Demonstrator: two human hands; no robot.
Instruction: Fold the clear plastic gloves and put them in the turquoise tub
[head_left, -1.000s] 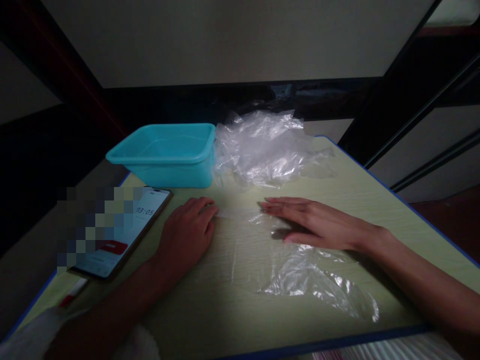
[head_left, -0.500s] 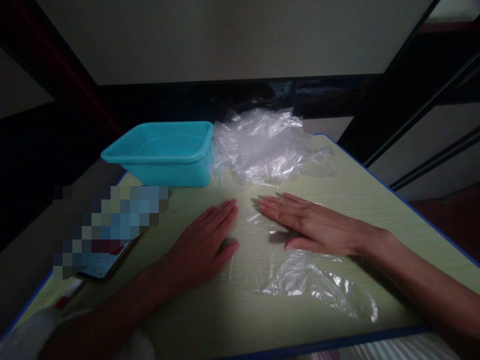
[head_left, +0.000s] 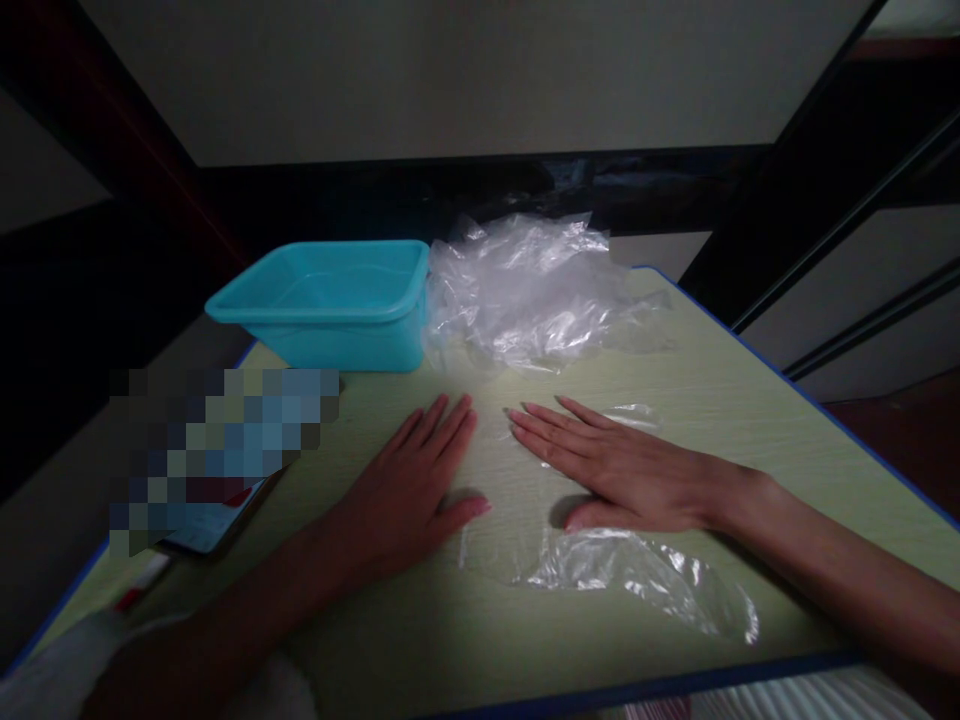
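A thin clear plastic bag (head_left: 622, 565) lies on the table between and below my hands, wrinkled on its right part. My right hand (head_left: 630, 465) rests palm down over its upper part, fingers stretched to the left and thumb apart. On the bag's left side, my left hand (head_left: 420, 485) lies flat with its fingers spread and its thumb pointing right. Neither hand grips anything. Behind them sits a heap of crumpled clear plastic bags (head_left: 525, 295), close against a turquoise plastic basin (head_left: 330, 345).
A phone (head_left: 199, 530), its screen mostly blurred out, lies at the left of the table (head_left: 390, 660). Beside it is a white and red pen-like object (head_left: 146, 580), partly hidden by my sleeve (head_left: 67, 660). Blue edging (head_left: 885, 460) runs round the table.
My right hand has slid slightly down and left over the plastic bag. The fingers of my left hand have spread a little, and its thumb has moved outward to the right.
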